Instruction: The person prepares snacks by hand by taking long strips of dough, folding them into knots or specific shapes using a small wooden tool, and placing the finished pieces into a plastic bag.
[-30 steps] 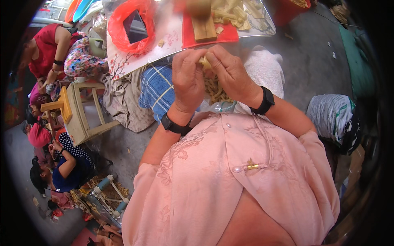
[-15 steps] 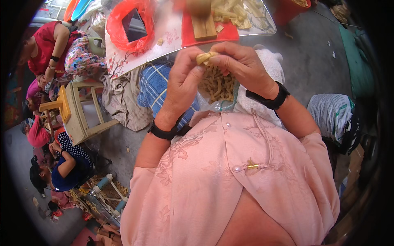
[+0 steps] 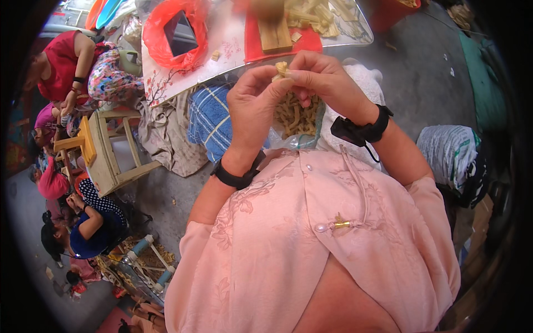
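Note:
Between the fingertips of both hands I pinch a small pale yellow folded strip (image 3: 281,69), bunched up like a knot. My left hand (image 3: 252,100) is closed on its left side, thumb and forefinger pressed together. From the other side, the thumb and fingers of my right hand (image 3: 328,83) grip it as well. Below the hands lies a clear plastic bag holding many small tan knotted pieces (image 3: 297,117), partly hidden by my fingers. More pale yellow strips (image 3: 319,22) are heaped on the table beyond, beside a wooden block (image 3: 276,40) on a red cloth (image 3: 308,49).
A phone (image 3: 180,34) rests on a red plastic bag (image 3: 200,41) on the patterned table (image 3: 229,53). Blue checked cloth (image 3: 215,119) and a white towel (image 3: 363,89) flank the pieces. A wooden stool (image 3: 105,150) and several seated people are at left; a red bucket (image 3: 388,14) stands far right.
Both hands still hold the strip, which has turned more upright. My left hand has tilted and its wrist has shifted right; the right hand has risen slightly.

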